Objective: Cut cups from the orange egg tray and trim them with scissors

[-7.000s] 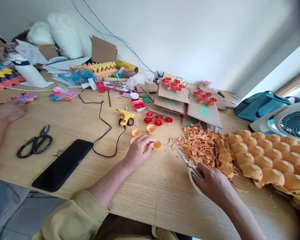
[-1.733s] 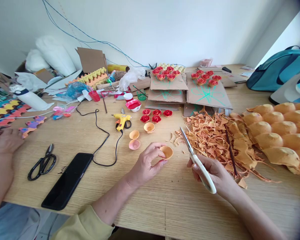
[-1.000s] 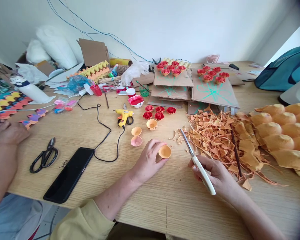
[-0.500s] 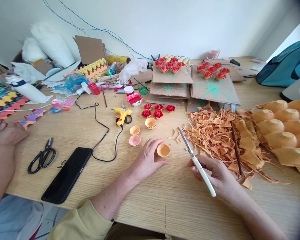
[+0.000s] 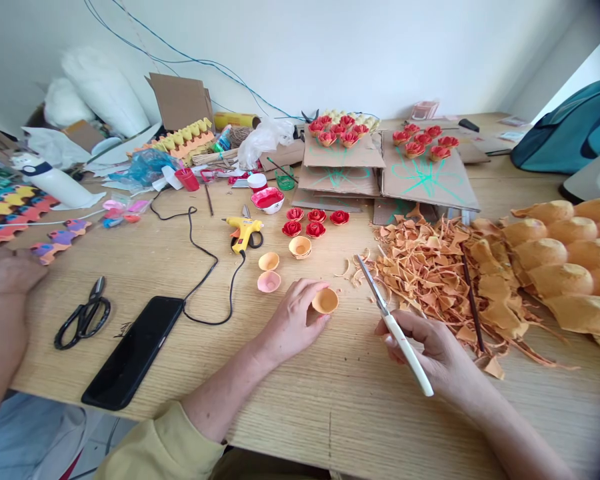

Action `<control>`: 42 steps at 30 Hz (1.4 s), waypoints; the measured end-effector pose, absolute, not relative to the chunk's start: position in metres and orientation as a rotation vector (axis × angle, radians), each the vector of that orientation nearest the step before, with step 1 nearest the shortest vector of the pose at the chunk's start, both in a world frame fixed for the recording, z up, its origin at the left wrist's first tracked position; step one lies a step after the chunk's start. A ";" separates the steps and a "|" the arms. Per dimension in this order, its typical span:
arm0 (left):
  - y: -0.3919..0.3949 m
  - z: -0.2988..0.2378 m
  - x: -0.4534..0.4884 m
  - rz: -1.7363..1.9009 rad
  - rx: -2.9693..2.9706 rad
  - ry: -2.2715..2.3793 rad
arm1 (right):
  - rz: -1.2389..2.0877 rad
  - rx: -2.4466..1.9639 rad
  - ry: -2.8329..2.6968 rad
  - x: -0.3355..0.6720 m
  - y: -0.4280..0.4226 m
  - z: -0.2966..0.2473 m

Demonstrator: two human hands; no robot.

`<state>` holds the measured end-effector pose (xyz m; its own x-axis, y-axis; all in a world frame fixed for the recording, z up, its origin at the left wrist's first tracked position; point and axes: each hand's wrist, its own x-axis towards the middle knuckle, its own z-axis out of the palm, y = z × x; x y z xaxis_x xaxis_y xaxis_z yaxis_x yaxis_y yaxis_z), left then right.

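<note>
My left hand [image 5: 295, 313] is curled around the left side of a small orange egg-carton cup [image 5: 325, 301], index finger at its rim and thumb below. The cup's open mouth faces up. In my right hand [image 5: 425, 347] is a pair of white-handled scissors [image 5: 395, 327], blades together and pointing away, left of a heap of orange carton scraps [image 5: 425, 267]. Beyond my left hand stand a pink cup [image 5: 269, 281], an orange cup [image 5: 269, 261] and a small stack of orange cups [image 5: 300, 247]. Several red carton roses [image 5: 315, 229] lie behind them.
A yellow glue gun [image 5: 243, 233], black phone [image 5: 133, 352] and black scissors [image 5: 83, 313] lie to the left, near another person's arm [image 5: 3, 320]. Egg-carton trays [image 5: 575, 253] sit at right. Cardboard sheets [image 5: 425, 180] with roses and a red paint bowl [image 5: 268, 200] are behind.
My left thumb has drawn in closer to the cup, which has shifted very slightly left. The other person's hand at left has moved a little left. My right hand is nearly still.
</note>
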<state>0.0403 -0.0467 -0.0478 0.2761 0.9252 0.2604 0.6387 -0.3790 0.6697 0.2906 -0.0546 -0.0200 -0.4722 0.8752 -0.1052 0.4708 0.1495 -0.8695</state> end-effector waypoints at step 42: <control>-0.050 -0.039 0.040 0.930 0.494 0.536 | 1.285 -1.143 -2.378 0.281 -0.062 -0.007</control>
